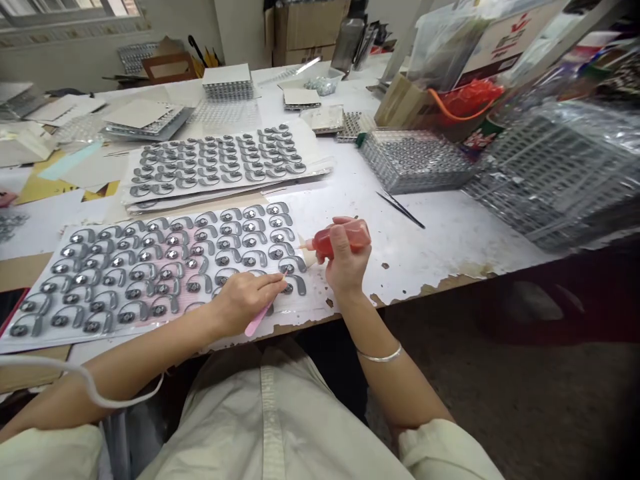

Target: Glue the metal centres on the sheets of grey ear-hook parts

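A sheet point(45, 333) covered with rows of several grey curved metal parts with shiny round studs lies at the table's front edge. My left hand point(247, 297) is closed on a thin pink stick point(259, 320), its tip at a grey part point(295, 285) near the sheet's right corner. My right hand point(345, 263) grips a small red squeeze bottle point(340, 239) lying sideways, its pale nozzle pointing left toward the same parts. A silver bangle point(383, 357) sits on my right wrist.
A second sheet of grey parts point(215, 163) lies behind the first. Black tweezers point(400, 209) rest on the white table to the right. Clear trays of studs point(415, 160) and a wire basket point(560, 173) stand at the right. Boxes and stacked trays fill the back.
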